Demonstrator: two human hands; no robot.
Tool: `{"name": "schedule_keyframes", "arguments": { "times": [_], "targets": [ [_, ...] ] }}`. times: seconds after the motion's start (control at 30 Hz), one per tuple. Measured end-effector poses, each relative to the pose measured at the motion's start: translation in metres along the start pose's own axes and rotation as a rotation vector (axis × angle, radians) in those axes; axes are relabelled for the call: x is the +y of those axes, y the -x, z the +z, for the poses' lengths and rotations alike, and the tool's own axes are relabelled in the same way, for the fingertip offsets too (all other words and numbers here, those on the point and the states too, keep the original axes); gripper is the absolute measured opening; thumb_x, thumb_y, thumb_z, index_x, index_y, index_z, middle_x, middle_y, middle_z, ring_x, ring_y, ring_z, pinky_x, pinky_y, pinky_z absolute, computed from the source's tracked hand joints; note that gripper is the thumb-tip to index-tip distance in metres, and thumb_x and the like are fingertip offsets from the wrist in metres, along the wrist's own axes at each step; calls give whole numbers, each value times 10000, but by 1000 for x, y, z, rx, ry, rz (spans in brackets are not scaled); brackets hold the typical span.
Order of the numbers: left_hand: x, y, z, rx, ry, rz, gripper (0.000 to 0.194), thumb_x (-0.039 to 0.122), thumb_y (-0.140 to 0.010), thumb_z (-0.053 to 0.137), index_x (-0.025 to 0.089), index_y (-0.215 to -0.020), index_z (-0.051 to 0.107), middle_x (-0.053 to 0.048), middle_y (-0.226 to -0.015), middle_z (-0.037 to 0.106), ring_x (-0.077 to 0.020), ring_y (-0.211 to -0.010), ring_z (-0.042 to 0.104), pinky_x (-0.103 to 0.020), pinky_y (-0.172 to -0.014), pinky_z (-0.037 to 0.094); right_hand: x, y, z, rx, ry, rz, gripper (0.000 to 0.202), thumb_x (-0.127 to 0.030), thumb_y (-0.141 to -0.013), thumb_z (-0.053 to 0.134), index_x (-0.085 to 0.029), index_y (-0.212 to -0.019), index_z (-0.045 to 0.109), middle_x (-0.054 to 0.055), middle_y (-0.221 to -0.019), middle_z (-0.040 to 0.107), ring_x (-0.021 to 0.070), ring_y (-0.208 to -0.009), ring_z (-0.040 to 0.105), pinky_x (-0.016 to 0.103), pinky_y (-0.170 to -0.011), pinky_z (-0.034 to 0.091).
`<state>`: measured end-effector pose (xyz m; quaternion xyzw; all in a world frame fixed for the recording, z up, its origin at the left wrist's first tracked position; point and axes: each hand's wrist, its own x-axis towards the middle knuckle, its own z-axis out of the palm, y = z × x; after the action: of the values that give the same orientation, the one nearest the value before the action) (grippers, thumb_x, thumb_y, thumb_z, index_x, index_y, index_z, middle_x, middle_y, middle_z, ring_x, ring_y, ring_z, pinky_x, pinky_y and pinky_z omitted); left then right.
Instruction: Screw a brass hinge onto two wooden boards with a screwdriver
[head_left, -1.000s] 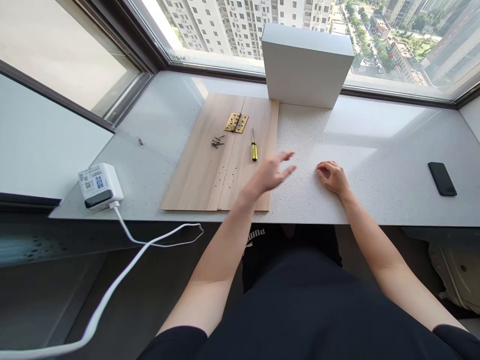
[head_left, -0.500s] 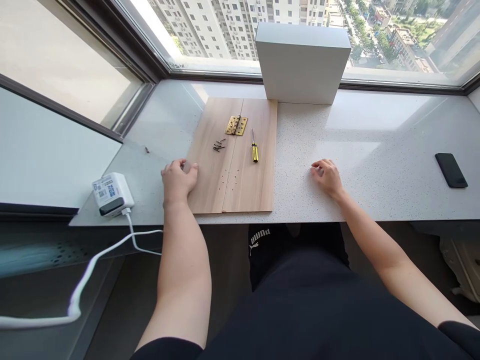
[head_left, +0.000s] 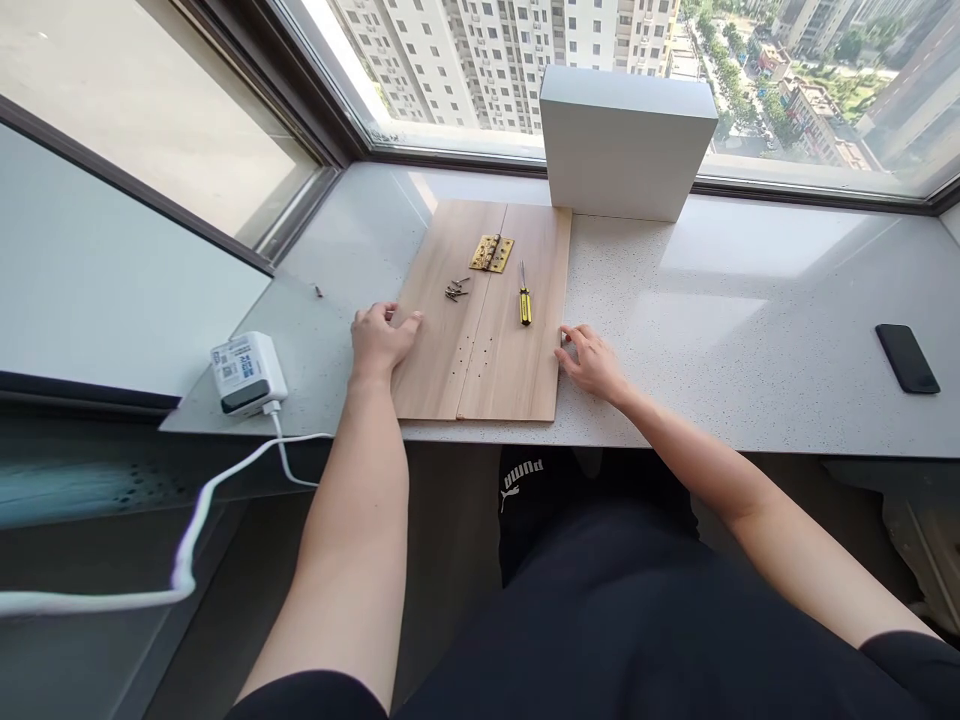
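Two wooden boards, the left board [head_left: 429, 375] and the right board [head_left: 517, 390], lie side by side with a thin seam between them. My left hand [head_left: 381, 338] is at the left board's outer edge, thumb and fingers apart. At the right board's outer edge is my right hand [head_left: 592, 362], its fingers loosely bent and apart. A brass hinge [head_left: 492, 253] lies across the seam. Several screws [head_left: 456, 290] are in a small pile on the left board. A yellow-and-black screwdriver [head_left: 525, 305] rests on the right one. Small holes dot both boards near the front.
A white box [head_left: 628, 150] stands against the window behind the boards. To the left sits a white charger [head_left: 249, 375] with a white cable [head_left: 196, 520] hanging over the sill's front edge. A black phone [head_left: 907, 358] lies far right. A small dark object [head_left: 319, 292] is near the left window frame.
My right hand has moved left across the sill to the right board's edge. My left hand stays by the left edge. The view has shifted slightly.
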<state>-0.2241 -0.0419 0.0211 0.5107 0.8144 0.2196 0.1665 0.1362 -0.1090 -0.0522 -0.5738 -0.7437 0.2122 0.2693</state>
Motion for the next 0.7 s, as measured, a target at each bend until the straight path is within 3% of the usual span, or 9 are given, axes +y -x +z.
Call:
{"name": "schedule_keyframes", "arguments": {
  "times": [0.17, 0.47, 0.7],
  "targets": [
    [-2, 3, 3, -1, -2, 7, 583, 283, -1132, 721, -15, -1633, 686, -329, -1660, 631, -443, -1665, 536, -565, -1471, 390, -16, 10, -1, 33, 92, -16, 470, -482, -1177, 819, -222, -1561, 744, 142, -1583, 751, 309, -1359, 784, 557, -1157, 705],
    [-10, -7, 8, 21, 31, 36, 580, 260, -1089, 778, -31, -1586, 713, -234, -1520, 676, -357, -1480, 639, -513, -1466, 424, -14, 12, -1, 37, 137, -122, 436, -481, -1184, 809, -237, -1541, 760, 142, -1597, 748, 304, -1368, 777, 551, -1168, 702],
    [-17, -6, 17, 46, 2, 61, 564, 298, -1088, 792, 19, -1575, 742, -276, -1550, 704, -459, -1555, 674, -557, -1437, 487, 0, 13, 4, 59, 106, -130, 428, -486, -1186, 806, -237, -1532, 763, 141, -1583, 754, 296, -1344, 783, 539, -1149, 709]
  ]
}}
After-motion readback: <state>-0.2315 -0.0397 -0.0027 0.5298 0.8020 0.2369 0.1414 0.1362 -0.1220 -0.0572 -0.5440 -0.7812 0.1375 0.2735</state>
